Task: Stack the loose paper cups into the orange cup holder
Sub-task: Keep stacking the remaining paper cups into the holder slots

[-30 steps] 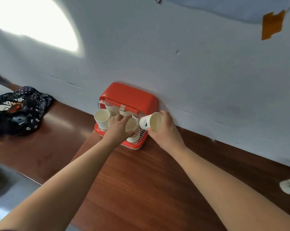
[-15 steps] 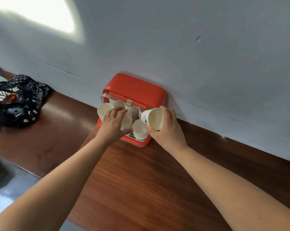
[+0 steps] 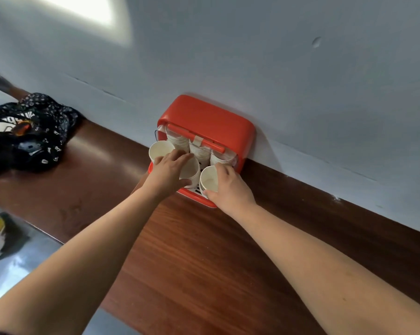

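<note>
- Orange cup holder (image 3: 205,117): stands on the bench (image 3: 204,262) at the person's 12 o'clock, back to the wall (image 3: 252,56). Its lid is up, leaving the tray open for loading.
- Nested stacks (image 3: 199,151): three columns of paper cups in the back row, under the lid.
- Far-left cup (image 3: 161,151): upright, mouth up, at the holder's 9 o'clock edge, with no grip on it. Cannot tell if it sits inside the tray.
- Middle cup (image 3: 191,170): upright in the front row. The left hand (image 3: 166,174) curls its fingers (image 3: 180,157) over the rim with the thumb on the near side, probably to steady it.
- Front-right cup (image 3: 209,178): at the tray's 4 o'clock, mouth up. The right hand (image 3: 229,188) wraps its fingers (image 3: 222,169) round the wall, likely seating it.
- Dark patterned cloth (image 3: 27,134): at 9 o'clock, well apart from the holder.
</note>
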A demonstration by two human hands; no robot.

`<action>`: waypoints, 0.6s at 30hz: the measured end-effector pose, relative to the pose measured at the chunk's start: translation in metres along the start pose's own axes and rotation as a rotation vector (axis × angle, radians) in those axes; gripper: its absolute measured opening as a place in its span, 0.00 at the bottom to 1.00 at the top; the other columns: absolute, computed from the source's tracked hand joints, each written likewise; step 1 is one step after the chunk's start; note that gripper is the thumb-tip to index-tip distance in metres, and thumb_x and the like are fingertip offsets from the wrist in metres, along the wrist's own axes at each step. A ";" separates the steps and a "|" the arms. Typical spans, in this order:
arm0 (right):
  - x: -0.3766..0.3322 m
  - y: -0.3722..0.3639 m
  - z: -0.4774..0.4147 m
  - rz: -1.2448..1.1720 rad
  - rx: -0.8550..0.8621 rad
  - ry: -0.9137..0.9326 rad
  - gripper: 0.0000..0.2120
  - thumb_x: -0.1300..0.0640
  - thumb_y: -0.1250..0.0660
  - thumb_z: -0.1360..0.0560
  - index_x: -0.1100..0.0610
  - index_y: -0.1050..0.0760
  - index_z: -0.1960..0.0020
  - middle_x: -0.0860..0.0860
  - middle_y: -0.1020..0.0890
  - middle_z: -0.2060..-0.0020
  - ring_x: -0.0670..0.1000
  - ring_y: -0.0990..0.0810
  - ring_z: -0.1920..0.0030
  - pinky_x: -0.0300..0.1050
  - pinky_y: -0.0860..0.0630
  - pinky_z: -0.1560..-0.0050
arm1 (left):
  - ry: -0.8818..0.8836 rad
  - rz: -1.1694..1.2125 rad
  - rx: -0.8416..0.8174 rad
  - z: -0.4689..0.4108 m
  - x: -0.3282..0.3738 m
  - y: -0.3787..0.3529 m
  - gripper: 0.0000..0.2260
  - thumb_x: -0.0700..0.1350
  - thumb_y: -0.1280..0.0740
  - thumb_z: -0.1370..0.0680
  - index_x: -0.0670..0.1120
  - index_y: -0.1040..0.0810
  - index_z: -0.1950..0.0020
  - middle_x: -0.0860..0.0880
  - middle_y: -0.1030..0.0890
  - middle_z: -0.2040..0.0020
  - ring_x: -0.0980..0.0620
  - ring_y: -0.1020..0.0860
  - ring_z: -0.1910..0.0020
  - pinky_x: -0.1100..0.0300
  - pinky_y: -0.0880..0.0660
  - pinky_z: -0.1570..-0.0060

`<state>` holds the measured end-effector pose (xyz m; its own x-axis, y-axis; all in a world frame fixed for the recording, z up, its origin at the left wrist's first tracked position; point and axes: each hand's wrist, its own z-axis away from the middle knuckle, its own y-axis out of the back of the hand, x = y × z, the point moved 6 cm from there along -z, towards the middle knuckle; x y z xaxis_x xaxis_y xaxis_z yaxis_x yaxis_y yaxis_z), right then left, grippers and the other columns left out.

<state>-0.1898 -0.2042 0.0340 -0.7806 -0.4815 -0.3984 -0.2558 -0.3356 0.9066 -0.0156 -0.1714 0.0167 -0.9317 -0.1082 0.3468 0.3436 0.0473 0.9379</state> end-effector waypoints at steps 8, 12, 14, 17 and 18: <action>0.008 -0.023 -0.016 -0.063 -0.027 -0.097 0.34 0.50 0.26 0.29 0.56 0.39 0.30 0.58 0.29 0.35 0.61 0.25 0.38 0.57 0.23 0.43 | -0.006 -0.118 -0.035 -0.007 -0.001 -0.003 0.34 0.56 0.25 0.30 0.52 0.32 0.27 0.50 0.28 0.29 0.45 0.31 0.30 0.44 0.40 0.33; 0.012 -0.021 -0.013 -0.043 0.036 -0.116 0.33 0.48 0.25 0.30 0.58 0.37 0.33 0.60 0.28 0.37 0.62 0.23 0.41 0.55 0.22 0.46 | -0.007 -0.127 -0.032 -0.010 0.000 -0.001 0.34 0.56 0.25 0.30 0.51 0.32 0.27 0.50 0.27 0.31 0.44 0.29 0.32 0.43 0.39 0.35; 0.010 -0.023 -0.010 -0.051 0.066 -0.128 0.33 0.49 0.24 0.31 0.58 0.37 0.34 0.60 0.28 0.37 0.62 0.23 0.41 0.55 0.22 0.47 | -0.005 -0.135 -0.030 -0.009 0.000 -0.001 0.34 0.56 0.25 0.29 0.50 0.33 0.26 0.50 0.28 0.30 0.44 0.30 0.32 0.43 0.39 0.36; 0.007 -0.026 -0.008 -0.108 0.074 -0.133 0.34 0.50 0.23 0.31 0.57 0.37 0.33 0.60 0.29 0.35 0.62 0.25 0.38 0.56 0.22 0.45 | -0.017 -0.135 -0.036 -0.005 0.000 -0.003 0.35 0.55 0.25 0.29 0.50 0.35 0.25 0.50 0.29 0.28 0.44 0.31 0.30 0.43 0.38 0.35; 0.007 -0.026 -0.008 -0.119 0.062 -0.138 0.35 0.50 0.23 0.31 0.57 0.38 0.33 0.60 0.29 0.35 0.62 0.26 0.38 0.56 0.23 0.44 | -0.021 -0.137 -0.041 -0.004 0.001 -0.003 0.36 0.55 0.25 0.28 0.50 0.35 0.24 0.49 0.30 0.27 0.44 0.32 0.29 0.43 0.38 0.34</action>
<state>-0.1845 -0.2052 0.0063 -0.8125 -0.3247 -0.4842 -0.3822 -0.3306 0.8629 -0.0174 -0.1756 0.0139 -0.9723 -0.0900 0.2159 0.2174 -0.0068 0.9761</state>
